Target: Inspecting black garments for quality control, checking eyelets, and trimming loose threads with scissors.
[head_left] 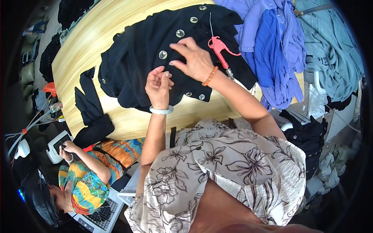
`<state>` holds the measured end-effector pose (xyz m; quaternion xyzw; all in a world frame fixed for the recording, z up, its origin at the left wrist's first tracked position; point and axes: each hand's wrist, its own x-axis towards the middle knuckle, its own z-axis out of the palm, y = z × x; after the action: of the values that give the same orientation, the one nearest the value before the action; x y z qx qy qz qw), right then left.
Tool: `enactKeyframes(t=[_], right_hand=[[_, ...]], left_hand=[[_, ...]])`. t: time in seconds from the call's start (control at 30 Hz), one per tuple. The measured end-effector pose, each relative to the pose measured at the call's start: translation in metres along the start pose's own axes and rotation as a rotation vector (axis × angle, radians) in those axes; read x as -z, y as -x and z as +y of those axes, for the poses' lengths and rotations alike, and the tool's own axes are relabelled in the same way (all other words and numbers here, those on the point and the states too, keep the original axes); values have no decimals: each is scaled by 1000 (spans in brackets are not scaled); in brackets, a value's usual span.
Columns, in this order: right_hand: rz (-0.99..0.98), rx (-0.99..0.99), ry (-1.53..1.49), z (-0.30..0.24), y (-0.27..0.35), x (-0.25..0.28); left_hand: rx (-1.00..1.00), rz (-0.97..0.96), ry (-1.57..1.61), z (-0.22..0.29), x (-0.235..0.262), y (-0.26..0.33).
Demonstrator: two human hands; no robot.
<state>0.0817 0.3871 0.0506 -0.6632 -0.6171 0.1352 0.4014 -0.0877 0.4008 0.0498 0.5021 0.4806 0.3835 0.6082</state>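
Note:
A black knit garment [136, 58] with several large shiny buttons lies spread on a pale wood-patterned table [81, 50]. My left hand [158, 85] is over the garment's near part, its fingers curled and the thumb pressed against them. Whatever that pinch may hold is too small to make out. To its right, my right hand [194, 62] hovers over the garment with thumb and fingers apart and nothing in them. One button [163, 54] lies just left of its fingertips. A red air blow gun [219, 48] with a thin metal nozzle rests on the garment, beyond my right wrist.
Piled purple-blue garments [268, 50] cover the table's right end, with grey-green fabric [330, 50] beyond. A black sleeve-like piece [91, 105] hangs over the near left edge. At lower left, a co-worker in a colourful patterned top [89, 186] sits beside a white machine [58, 147].

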Motion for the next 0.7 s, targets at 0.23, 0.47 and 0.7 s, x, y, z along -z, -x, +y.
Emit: enactKeyframes(t=[0.23, 0.47, 0.7], right_hand=[[77, -96, -103, -3, -4, -29], [78, -24, -172, -7, -6, -12], [90, 33, -174, -11, 3, -2]], left_hand=[[17, 0, 20, 1, -2, -1], [30, -10, 93, 2, -10, -3], [273, 9, 458, 13, -23, -11]])
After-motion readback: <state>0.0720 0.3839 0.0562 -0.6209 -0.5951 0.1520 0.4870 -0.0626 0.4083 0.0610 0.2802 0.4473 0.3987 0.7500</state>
